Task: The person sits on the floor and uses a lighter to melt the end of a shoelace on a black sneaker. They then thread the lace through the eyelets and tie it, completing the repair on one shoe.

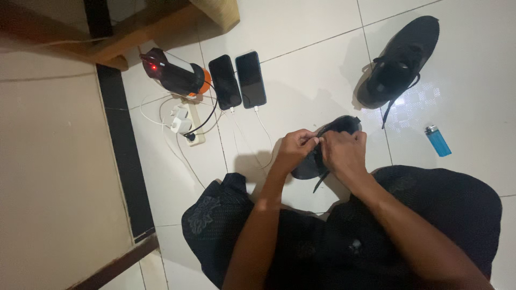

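Both hands pinch shut on the thin lace, left hand [294, 146] and right hand [343, 151], over the soft, light black shoe [322, 156], best steadied by its stiffer sole

Both forearms are bare from elbow to wrist, with no sleeves, watch, ring or band showing on the left hand [294, 149] or the right hand [344, 153]. The legs are covered by a loose black garment [419, 215] of finely dotted cloth, with a faint floral pattern at 9 o'clock over the left knee and another at 3 o'clock on the right thigh
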